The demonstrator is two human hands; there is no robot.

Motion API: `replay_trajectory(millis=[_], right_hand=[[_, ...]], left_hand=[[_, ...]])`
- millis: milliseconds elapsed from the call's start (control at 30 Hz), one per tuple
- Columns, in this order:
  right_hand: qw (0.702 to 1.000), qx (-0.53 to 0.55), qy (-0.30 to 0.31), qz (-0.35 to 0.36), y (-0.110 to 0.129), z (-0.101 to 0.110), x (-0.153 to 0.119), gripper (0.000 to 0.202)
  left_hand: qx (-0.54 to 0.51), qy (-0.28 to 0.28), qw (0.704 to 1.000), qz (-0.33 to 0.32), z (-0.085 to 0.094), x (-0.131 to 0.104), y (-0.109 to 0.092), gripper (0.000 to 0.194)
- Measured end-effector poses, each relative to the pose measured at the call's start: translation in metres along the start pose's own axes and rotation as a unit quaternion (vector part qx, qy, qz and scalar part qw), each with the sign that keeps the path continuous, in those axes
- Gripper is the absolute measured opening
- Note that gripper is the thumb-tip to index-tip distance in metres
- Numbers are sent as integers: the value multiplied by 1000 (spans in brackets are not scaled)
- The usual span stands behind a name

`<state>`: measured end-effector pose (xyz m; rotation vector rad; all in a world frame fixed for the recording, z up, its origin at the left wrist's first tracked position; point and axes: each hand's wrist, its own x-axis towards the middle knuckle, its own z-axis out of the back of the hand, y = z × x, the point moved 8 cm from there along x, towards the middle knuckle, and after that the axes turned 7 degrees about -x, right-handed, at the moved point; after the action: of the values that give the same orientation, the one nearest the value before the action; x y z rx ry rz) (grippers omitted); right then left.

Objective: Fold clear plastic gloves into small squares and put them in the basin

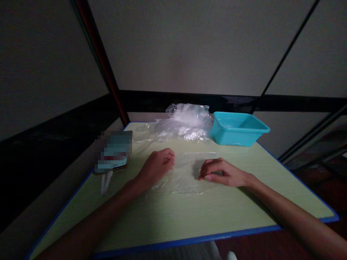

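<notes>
A clear, flat plastic bag (187, 177) lies on the table between my two hands, with its edges hard to see. My left hand (158, 166) is at the bag's left side, thumb and fingers pinched together on the thin film. Over the right part of the bag is my right hand (223, 173), its fingers bent and closed toward the thumb. Whatever is between those right fingertips is hidden from view.
A crumpled pile of clear plastic bags (187, 122) lies at the back of the pale, blue-edged table (173, 220). Right of it stands a turquoise plastic basket (235, 135). At the left edge rests a blurred-out phone-like object (115, 150) with a white strap (106, 182).
</notes>
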<state>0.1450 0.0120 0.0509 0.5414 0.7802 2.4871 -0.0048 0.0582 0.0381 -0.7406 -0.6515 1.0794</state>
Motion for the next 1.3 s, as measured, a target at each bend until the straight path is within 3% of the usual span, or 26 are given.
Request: replay_trajectory(millis=[67, 133, 233, 333, 700, 1300], right_hand=[[999, -24, 5, 25, -1, 0, -1, 21], [999, -36, 10, 40, -2, 0, -2, 21], [998, -41, 19, 53, -2, -2, -3, 23], [997, -43, 22, 53, -1, -3, -3, 25], [997, -47, 44, 44, 4, -7, -1, 27], [990, -43, 80, 105, 24, -26, 0, 21]], left_hand=[[123, -65, 990, -19, 11, -2, -3, 15], [238, -91, 967, -18, 14, -5, -5, 20], [347, -80, 934, -17, 10, -7, -8, 26], [389, -60, 919, -19, 5, -7, -8, 27], [371, -72, 925, -26, 7, -5, -6, 27], [347, -70, 935, -31, 6, -4, -5, 31]])
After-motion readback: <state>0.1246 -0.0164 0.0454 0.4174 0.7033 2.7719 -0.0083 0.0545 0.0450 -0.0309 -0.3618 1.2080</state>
